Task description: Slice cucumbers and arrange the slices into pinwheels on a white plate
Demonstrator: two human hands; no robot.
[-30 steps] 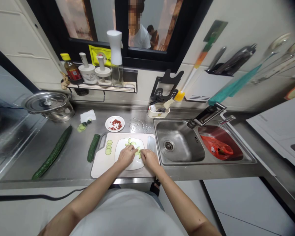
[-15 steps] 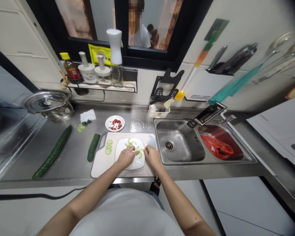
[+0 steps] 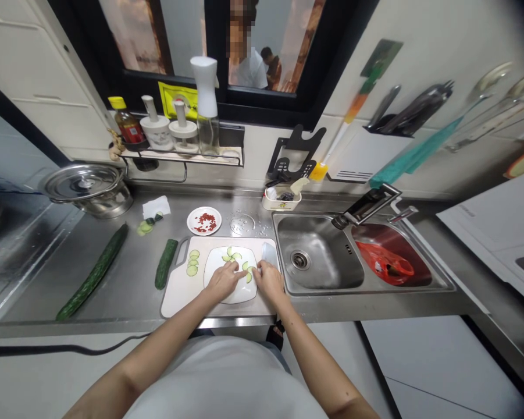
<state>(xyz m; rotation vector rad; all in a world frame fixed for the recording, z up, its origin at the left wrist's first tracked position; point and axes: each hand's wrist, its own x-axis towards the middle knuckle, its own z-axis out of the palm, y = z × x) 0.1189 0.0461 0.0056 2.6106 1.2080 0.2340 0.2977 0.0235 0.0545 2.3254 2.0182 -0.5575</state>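
A white plate [image 3: 231,295] on a pale cutting board [image 3: 181,299] holds cucumber slices in two groups. My left hand [image 3: 224,280] is over the plate, its index finger stretched out to touch the right-hand cucumber slices [image 3: 249,278]. Bent and drawn together, the fingers of my right hand [image 3: 270,280] are at the plate's right rim, close to those slices; whatever is between the fingertips is hidden. Beyond that hand lies a pale, flat, blade-like object [image 3: 269,251]. Several cucumber slices [image 3: 192,263] overlap in a column on the board's left part.
A cut cucumber [image 3: 166,264] and a long whole one [image 3: 93,273] lie left. Behind the board stands a small plate of red pieces [image 3: 205,221]. The sink [image 3: 318,256] borders the board's right side. A lidded pot [image 3: 87,189] stands at the back left.
My right fingertips have shifted slightly at the plate's rim. The left index finger stays by the slices, a little straighter. The view has tilted slightly; other things remain in place.
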